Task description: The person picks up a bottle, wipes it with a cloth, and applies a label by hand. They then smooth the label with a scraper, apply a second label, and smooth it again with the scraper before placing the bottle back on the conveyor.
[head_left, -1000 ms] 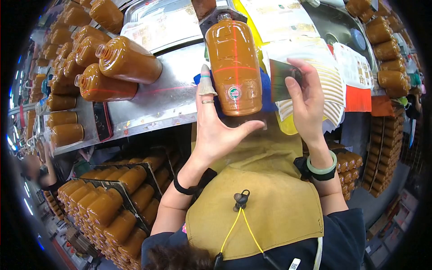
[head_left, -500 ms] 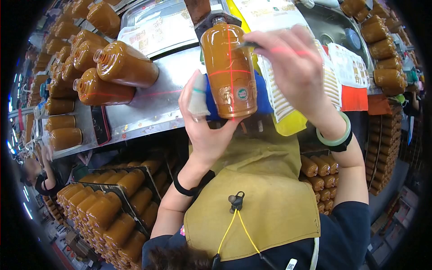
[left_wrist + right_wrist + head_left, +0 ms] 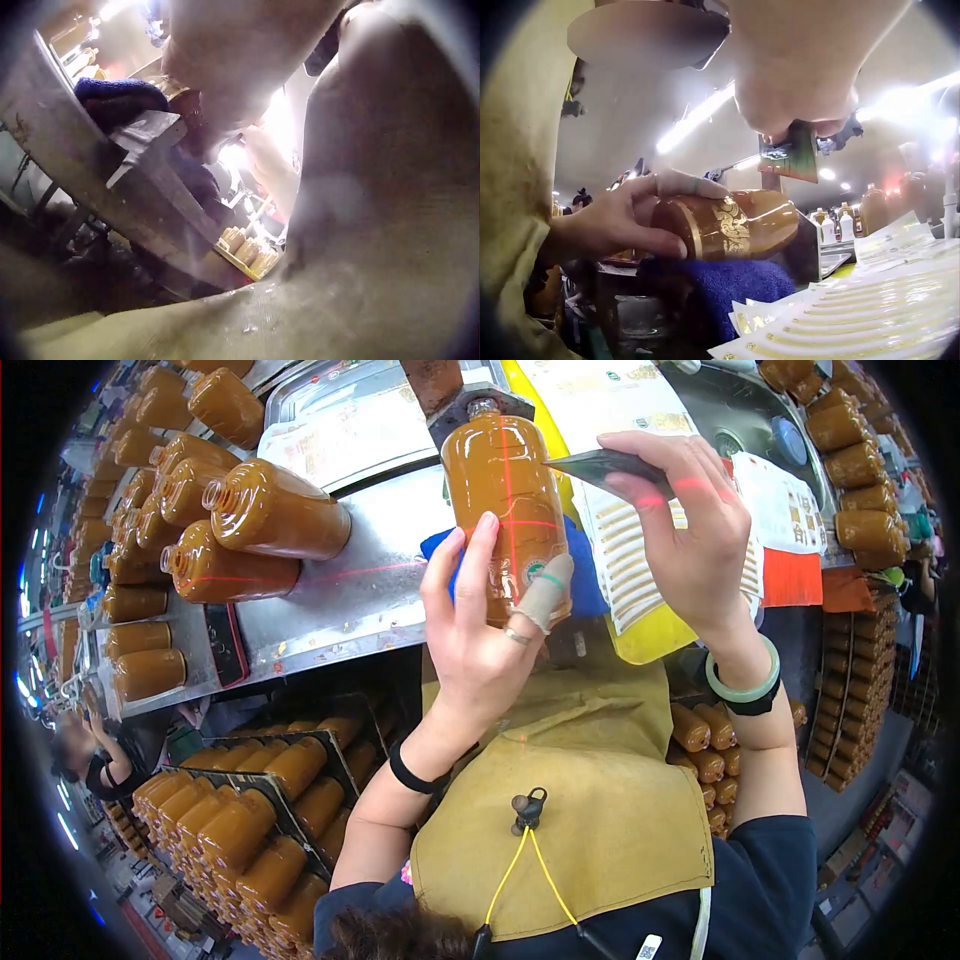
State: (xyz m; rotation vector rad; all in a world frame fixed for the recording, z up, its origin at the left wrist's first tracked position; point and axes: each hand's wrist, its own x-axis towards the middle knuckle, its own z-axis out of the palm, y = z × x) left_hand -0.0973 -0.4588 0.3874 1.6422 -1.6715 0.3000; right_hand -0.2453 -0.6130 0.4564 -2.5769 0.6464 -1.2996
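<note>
In the upper middle, my left hand (image 3: 478, 660) grips the base of the brown bottle (image 3: 500, 480) over the blue cloth (image 3: 587, 574), and my right hand (image 3: 700, 545) pinches a dark flat card (image 3: 605, 464), I think for smoothing, which calls for light, even pressure.

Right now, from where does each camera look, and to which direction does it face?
Head: on the person's head, facing forward and down at the bottle; it shows the left hand, right hand and apron.
Left wrist: on that wrist, facing past close, blurred skin toward the blue cloth.
Right wrist: on that wrist, facing across to the bottle; the right hand shows at the top, pinching the dark card.
Shared: the head and right wrist views both show the left hand on the bottle.
</note>
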